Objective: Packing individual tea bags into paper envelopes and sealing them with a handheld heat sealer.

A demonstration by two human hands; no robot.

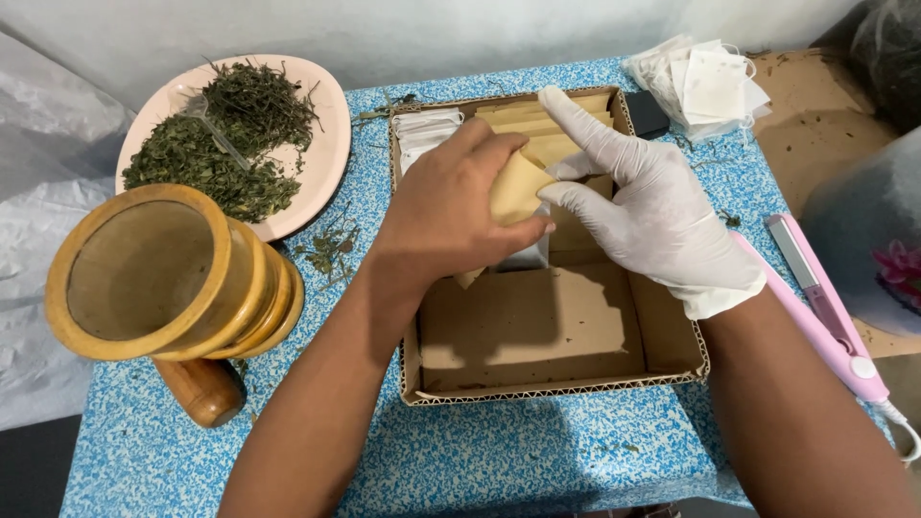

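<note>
Pinching tan envelope (pixel 516 188): bare left hand (pixel 451 206), gloved right hand (pixel 648 206); lower edge hidden.

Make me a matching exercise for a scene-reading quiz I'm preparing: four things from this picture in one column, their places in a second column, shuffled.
Things:
1. wooden mortar
2. pink plate of dried herbs
3. pink heat sealer
4. tan paper envelope

Places:
A. on the table's right side, beside the cardboard box
B. pinched between the bare left hand and the gloved right hand, over the box
C. far left of the table, behind the mortar
D. near left corner of the table, closest to the camera

Pairs: 1-D, 2-C, 3-A, 4-B
</note>
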